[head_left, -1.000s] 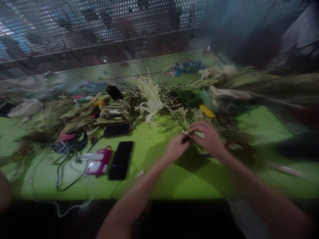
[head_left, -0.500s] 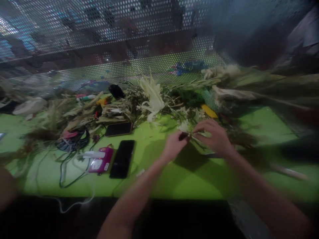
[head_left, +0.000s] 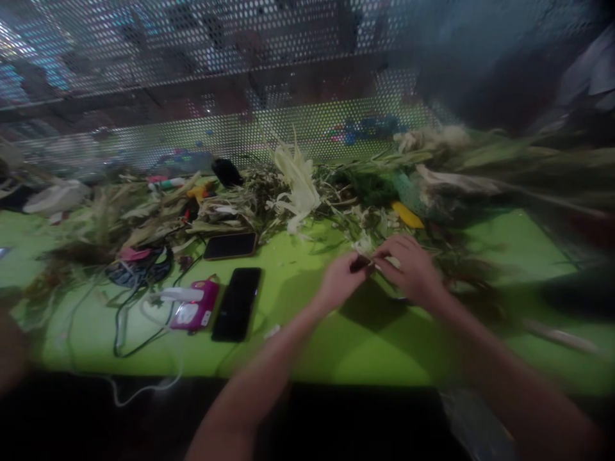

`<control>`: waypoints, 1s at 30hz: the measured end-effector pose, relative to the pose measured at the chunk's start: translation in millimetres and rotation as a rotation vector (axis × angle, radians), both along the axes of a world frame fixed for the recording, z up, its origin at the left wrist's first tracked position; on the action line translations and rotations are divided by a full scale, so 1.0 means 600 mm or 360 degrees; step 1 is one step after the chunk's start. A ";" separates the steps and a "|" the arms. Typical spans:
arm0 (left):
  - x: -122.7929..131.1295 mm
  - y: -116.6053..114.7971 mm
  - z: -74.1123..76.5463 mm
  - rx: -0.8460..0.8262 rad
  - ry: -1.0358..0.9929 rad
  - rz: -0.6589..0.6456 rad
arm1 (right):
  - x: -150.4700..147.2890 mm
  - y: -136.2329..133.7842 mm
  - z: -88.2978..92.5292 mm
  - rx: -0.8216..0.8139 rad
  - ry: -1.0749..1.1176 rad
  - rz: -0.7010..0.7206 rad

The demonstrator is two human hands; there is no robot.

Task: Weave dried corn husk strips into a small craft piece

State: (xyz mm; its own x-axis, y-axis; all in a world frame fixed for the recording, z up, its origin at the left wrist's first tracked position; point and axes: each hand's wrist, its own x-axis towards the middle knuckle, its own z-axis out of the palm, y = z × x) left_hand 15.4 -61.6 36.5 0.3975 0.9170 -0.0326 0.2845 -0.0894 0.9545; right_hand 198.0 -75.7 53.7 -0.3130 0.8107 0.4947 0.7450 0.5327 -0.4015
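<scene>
My left hand is closed in a pinch around the base of a small pale flower-like piece of dried plant. Just to its right, the fingertips of my right hand pinch at the same base, nearly touching the left fingertips. Most of the stem is hidden by the fingers. Beyond my hands stands a bunch of pale corn husk. A yellow tool handle lies past my right hand, among dry stems and leaves.
Two phones lie left of my arms, beside a magenta power adapter with cables. Dried plants are heaped along the back of the green table, against a perforated metal screen. Part of another person's arm shows at the left edge.
Both hands stay together at the plant piece, with a slight shift of the fingers. The whole view has moved a little.
</scene>
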 end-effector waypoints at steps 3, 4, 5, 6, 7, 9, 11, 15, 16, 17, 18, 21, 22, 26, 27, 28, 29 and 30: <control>-0.001 0.003 -0.009 -0.0037 -0.0070 -0.0016 | 0.004 0.002 -0.001 -0.0033 0.0087 -0.0033; -0.002 0.004 -0.012 -0.0055 -0.0104 -0.0027 | 0.005 0.003 -0.001 -0.0035 0.0125 -0.0049; -0.002 0.005 -0.015 -0.0073 -0.0137 -0.0033 | 0.007 0.003 -0.002 -0.0043 0.0165 -0.0067; -0.003 0.007 -0.017 -0.0094 -0.0160 -0.0031 | 0.008 0.003 -0.002 -0.0057 0.0208 -0.0081; -0.004 0.008 -0.019 -0.0115 -0.0172 -0.0019 | 0.008 0.002 -0.002 -0.0071 0.0253 -0.0088; -0.005 0.010 -0.020 -0.0163 -0.0172 0.0015 | 0.007 0.000 -0.001 -0.0102 0.0328 -0.0074; -0.005 0.012 -0.019 -0.0203 -0.0177 0.0038 | 0.005 -0.001 0.001 -0.0112 0.0360 -0.0015; -0.005 0.011 -0.015 -0.0231 -0.0183 0.0022 | -0.001 -0.003 0.002 -0.0103 0.0298 0.0112; -0.004 0.011 -0.014 -0.0231 -0.0185 0.0015 | -0.001 -0.003 0.001 -0.0100 0.0287 0.0114; -0.004 0.011 -0.014 -0.0230 -0.0195 0.0008 | -0.001 -0.003 0.001 -0.0099 0.0288 0.0091; -0.004 0.011 -0.015 -0.0229 -0.0217 0.0003 | -0.001 -0.004 0.000 -0.0099 0.0307 0.0046; -0.004 0.010 -0.013 -0.0290 -0.0322 -0.0002 | 0.004 -0.003 -0.002 -0.0119 0.0458 -0.0169; -0.005 0.009 -0.012 -0.0331 -0.0358 0.0000 | 0.006 -0.003 -0.002 -0.0140 0.0514 -0.0221; -0.006 0.006 -0.001 -0.0437 -0.0523 0.0005 | 0.006 -0.002 0.001 -0.0397 0.0542 -0.0239; -0.007 0.006 0.001 -0.0445 -0.0572 0.0008 | 0.004 -0.002 0.002 -0.0481 0.0509 -0.0209; -0.007 0.005 0.003 -0.0451 -0.0616 0.0013 | 0.002 -0.002 0.002 -0.0554 0.0480 -0.0171; -0.007 0.005 0.003 -0.0459 -0.0652 0.0013 | 0.001 -0.001 0.002 -0.0606 0.0459 -0.0133; -0.007 0.005 0.004 -0.0468 -0.0678 0.0007 | -0.001 -0.001 0.002 -0.0635 0.0450 -0.0101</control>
